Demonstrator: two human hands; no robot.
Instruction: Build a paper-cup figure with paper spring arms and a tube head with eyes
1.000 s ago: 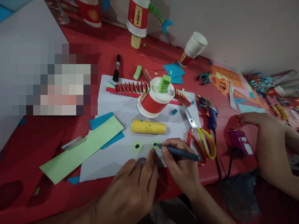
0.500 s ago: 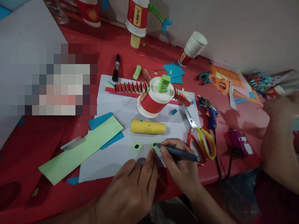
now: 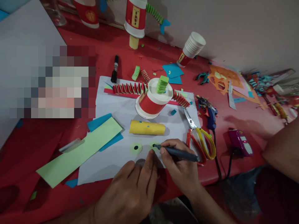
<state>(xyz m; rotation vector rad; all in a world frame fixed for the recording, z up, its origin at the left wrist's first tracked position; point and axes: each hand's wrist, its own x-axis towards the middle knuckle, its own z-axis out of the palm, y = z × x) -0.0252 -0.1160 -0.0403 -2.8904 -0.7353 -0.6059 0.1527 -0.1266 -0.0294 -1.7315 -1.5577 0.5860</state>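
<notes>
A dark marker [image 3: 181, 153] is gripped in my right hand [image 3: 178, 165], its tip on the dark spot of a small pale green disc [image 3: 153, 145]. My left hand [image 3: 136, 186] lies with a fingertip at the lower edge of that disc, fingers stretched out and close together. Left of it lies a second green disc [image 3: 132, 148] with a black centre. Both rest on a white sheet [image 3: 107, 168]. Beyond them are a yellow paper roll [image 3: 147, 128] and an upturned red and white cup [image 3: 151, 104] with folded red strips at its sides and a folded green strip on top.
Scissors [image 3: 197, 132] lie right of the cup, near a blue glue gun [image 3: 212, 118] and a purple device [image 3: 240, 142]. A green strip [image 3: 79, 152] lies at left. Stacked cups [image 3: 191, 48] stand behind. Another person's arm [image 3: 283, 149] reaches in at right.
The other person's arm at right has shifted lower and right, uncovering items there. The view has moved slightly. Both my hands remain nearly in place, the marker still at the disc.
</notes>
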